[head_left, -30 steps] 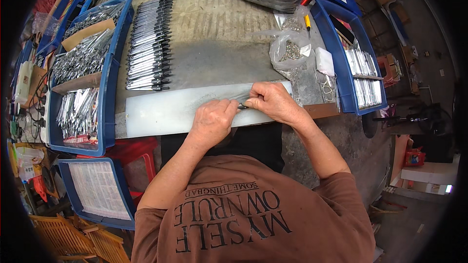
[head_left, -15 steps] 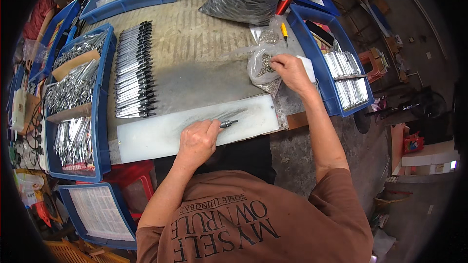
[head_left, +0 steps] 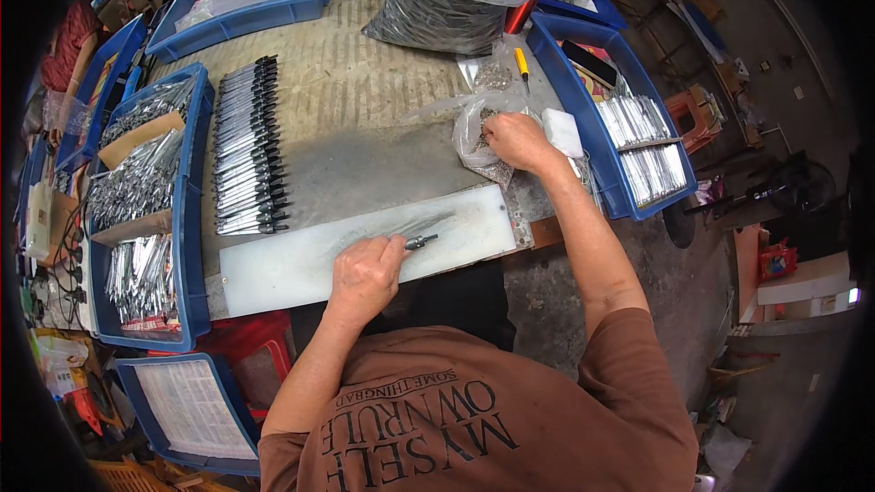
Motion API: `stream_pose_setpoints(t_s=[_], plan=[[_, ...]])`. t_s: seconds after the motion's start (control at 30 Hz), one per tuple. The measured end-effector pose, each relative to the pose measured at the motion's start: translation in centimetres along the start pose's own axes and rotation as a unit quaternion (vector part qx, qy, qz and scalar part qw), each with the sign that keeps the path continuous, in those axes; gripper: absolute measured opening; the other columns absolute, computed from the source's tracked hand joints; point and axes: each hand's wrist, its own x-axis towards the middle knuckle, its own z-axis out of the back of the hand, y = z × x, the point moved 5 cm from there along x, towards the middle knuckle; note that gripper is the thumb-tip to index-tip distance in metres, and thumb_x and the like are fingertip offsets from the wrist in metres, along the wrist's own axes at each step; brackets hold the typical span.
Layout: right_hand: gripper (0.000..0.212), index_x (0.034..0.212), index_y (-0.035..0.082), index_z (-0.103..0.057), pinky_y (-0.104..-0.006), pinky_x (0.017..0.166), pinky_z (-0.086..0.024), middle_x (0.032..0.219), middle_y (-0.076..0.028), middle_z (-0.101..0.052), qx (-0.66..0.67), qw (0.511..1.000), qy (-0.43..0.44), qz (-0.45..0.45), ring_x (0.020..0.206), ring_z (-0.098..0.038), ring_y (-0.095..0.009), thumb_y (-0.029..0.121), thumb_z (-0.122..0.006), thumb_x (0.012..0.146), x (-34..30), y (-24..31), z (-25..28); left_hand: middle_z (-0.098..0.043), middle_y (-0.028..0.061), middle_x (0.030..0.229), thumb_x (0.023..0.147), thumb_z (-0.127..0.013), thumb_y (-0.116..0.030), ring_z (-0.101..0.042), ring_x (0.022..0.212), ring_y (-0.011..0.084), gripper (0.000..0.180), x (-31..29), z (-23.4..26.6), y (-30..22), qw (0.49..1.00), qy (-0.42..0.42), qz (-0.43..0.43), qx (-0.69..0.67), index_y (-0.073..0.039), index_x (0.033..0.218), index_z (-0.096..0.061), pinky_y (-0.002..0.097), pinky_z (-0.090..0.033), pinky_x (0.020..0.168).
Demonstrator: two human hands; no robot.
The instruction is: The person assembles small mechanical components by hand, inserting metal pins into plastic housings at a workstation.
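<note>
My left hand rests over the white board at the table's front edge, its fingers closed around a slim metal tool piece with a dark collar. The tip of that piece points right; the rest of it is hidden in my fist. My right hand is at the mouth of a small clear plastic bag of tiny metal parts. Its fingertips are pinched together over the bag, and whatever they hold is too small to make out. A neat row of similar metal pieces with black collars lies left of centre.
A divided blue crate of metal rods stands at the left. Another blue crate with silvery pieces and a phone stands at the right. Farther back are a large bag of black parts and a yellow-handled screwdriver.
My right hand has dipped slightly deeper into the small bag's mouth. My left hand keeps its hold on the metal piece. The whole view has shifted a little.
</note>
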Motion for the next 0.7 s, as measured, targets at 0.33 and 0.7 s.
stream_pose_setpoints(t_s=[0.33, 0.7], plan=[[0.019, 0.077, -0.005, -0.059, -0.0447, 0.074, -0.044, 0.082, -0.025, -0.059, 0.062, 0.997, -0.037, 0.014, 0.082, -0.058, -0.039, 0.012, -0.050, 0.078, -1.1, 0.3, 1.1, -0.047, 0.0067, 0.060, 0.073, -0.062, -0.011, -0.054, 0.056, 0.0228, 0.013, 0.0, 0.2, -0.1, 1.000, 0.000, -0.001, 0.003, -0.005, 0.078, -0.052, 0.0340, -0.045, 0.050], [0.019, 0.083, -0.003, -0.058, -0.0440, 0.075, -0.043, 0.086, -0.024, -0.059, 0.115, 0.992, -0.038, -0.021, 0.085, -0.056, -0.039, 0.015, -0.052, 0.081, -1.9, 0.3, 1.8, -0.048, 0.0063, 0.060, 0.073, -0.063, -0.011, -0.053, 0.055, 0.0225, 0.013, -0.1, 0.1, 0.0, 1.000, -0.003, -0.001, 0.000, -0.005, 0.077, -0.052, 0.0336, -0.045, 0.050]])
